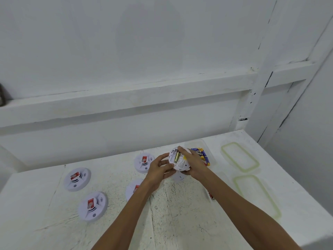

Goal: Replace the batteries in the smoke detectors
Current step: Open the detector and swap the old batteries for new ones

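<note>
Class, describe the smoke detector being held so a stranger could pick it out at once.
On the scratched white table, four round white smoke detectors lie face up, showing red stickers. Near the far edge, beside the clear plastic tub of batteries, the left hand and right hand hold a raised detector. Only it shows its back, with a gold battery in the open compartment.

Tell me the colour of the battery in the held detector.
Gold battery in the smoke detector, head view.

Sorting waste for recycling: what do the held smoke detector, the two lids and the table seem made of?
The smoke detector: matte white moulded plastic, likely. The lids: clear plastic, pale green rims, perhaps silicone seals. The table: white paint, scratched dark; base material unclear.
</note>
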{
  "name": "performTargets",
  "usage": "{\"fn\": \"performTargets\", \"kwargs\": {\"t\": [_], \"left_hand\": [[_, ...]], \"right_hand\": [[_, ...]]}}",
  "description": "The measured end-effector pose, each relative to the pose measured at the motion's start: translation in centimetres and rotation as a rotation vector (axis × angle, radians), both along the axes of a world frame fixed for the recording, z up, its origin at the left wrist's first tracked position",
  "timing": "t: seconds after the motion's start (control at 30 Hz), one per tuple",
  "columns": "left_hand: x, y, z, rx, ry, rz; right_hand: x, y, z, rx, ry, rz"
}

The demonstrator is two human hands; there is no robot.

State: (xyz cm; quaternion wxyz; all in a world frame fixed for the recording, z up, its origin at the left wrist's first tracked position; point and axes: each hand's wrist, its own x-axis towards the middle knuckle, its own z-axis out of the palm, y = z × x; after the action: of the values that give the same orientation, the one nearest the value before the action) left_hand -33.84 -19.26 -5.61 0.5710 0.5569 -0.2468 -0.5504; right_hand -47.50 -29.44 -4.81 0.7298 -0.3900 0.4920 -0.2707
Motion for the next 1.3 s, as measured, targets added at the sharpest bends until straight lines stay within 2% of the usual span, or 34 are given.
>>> {"fn": "performTargets", "kwargs": {"t": [0.43,0.7,1.3], "left_hand": [[-0.5,-0.1,-0.6,-0.065,0.052,-0.026],[-0.1,0.1,0.2,-0.088,-0.054,-0.105],[0.0,-0.1,-0.4,-0.073,-0.063,-0.096]], "right_hand": [[1.2,0.1,0.0,0.015,-0.051,-0.037],[0.9,0.5,1.0,-0.016,-0.034,-0.023],[0.7,0.5,0.8,-0.031,-0.073,0.007]]}}
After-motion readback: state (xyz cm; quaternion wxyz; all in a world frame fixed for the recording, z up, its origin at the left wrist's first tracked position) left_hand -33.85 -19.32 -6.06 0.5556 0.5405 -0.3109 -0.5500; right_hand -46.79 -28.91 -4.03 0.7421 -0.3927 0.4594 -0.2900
